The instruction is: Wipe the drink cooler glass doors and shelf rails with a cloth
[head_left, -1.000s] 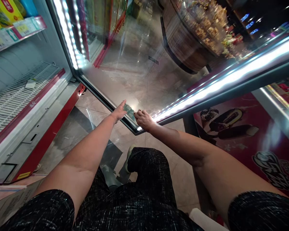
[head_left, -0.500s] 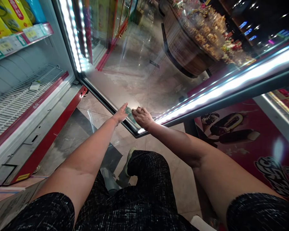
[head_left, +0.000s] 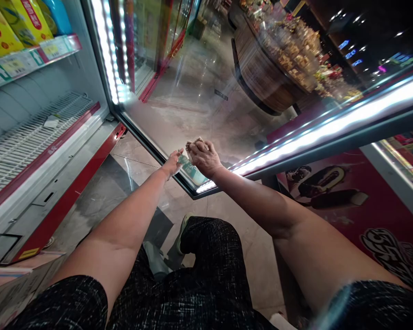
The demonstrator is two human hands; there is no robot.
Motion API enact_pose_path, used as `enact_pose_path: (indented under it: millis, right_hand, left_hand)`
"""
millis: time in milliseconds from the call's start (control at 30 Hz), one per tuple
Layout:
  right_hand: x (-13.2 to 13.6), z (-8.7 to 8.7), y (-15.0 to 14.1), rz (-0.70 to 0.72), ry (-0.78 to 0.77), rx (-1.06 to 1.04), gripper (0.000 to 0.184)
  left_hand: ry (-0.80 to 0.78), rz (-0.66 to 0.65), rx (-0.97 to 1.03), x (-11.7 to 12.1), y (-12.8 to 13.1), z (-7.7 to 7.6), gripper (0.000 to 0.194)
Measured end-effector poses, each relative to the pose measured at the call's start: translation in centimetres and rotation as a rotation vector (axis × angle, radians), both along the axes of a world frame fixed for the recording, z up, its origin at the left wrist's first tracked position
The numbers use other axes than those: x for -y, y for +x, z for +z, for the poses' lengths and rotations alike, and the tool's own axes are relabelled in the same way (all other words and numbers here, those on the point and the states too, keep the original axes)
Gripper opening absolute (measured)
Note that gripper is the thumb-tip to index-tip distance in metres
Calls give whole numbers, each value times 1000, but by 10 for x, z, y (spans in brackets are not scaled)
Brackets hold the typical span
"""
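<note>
A glass door [head_left: 151, 121] with a dark frame and bright light strips stands open in front of me. My left hand [head_left: 173, 163] grips the door's lower edge near the bottom corner, its fingertips on the inner face. My right hand [head_left: 206, 159] is closed round a crumpled, light brownish cloth [head_left: 193, 145], against or close to the lower part of the glass. Between the two hands a pale green sticker [head_left: 191, 170] shows at the door's corner.
To the left is the open refrigerated cabinet, with a white wire rack [head_left: 37, 133] and yellow packages [head_left: 27, 23] on the shelf above. A red freezer panel [head_left: 344, 201] stands at the right. Beyond the glass is a wooden display stand [head_left: 271, 68] heaped with packaged goods.
My right hand has moved up and slightly away from the door's corner with the cloth, uncovering more of the green sticker. My left hand stays at the door edge, its fingers more bent.
</note>
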State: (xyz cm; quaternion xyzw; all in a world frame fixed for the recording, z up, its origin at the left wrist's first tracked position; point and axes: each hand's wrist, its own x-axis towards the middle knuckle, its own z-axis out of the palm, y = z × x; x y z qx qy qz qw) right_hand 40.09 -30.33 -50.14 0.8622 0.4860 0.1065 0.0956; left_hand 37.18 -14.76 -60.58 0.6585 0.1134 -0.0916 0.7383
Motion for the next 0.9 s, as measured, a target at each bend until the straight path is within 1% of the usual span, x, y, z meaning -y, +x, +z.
enact_pose_path:
  millis: [67,233,333,433,533,633,800,900]
  right_hand:
    - [-2,0,1,-1,24,6,47]
    - [-8,-5,5,46,-42,-39,44]
    - [-15,-3,12,77,-24,-21,44]
    - [-21,0,15,86,0,-8,44]
    - [-22,1,14,99,-62,-61,43]
    - [-26,4,18,125,-111,-107,41]
    - [-40,7,26,103,-45,-82,43]
    - [-44,3,26,94,-86,-104,43]
  left_hand:
    - [-12,-2,-16,-1,0,2,81]
    - [-56,-12,-40,-3,-4,6,80]
    - [-78,3,-45,-3,-7,7,80]
    - [-89,13,-55,-4,-8,7,88]
    - [-96,3,-68,-6,-8,7,98]
    - [-94,0,-64,-7,-7,7,99]
    - [-57,20,-58,-8,0,-2,97]
    - [-22,20,-46,-8,2,-13,93]
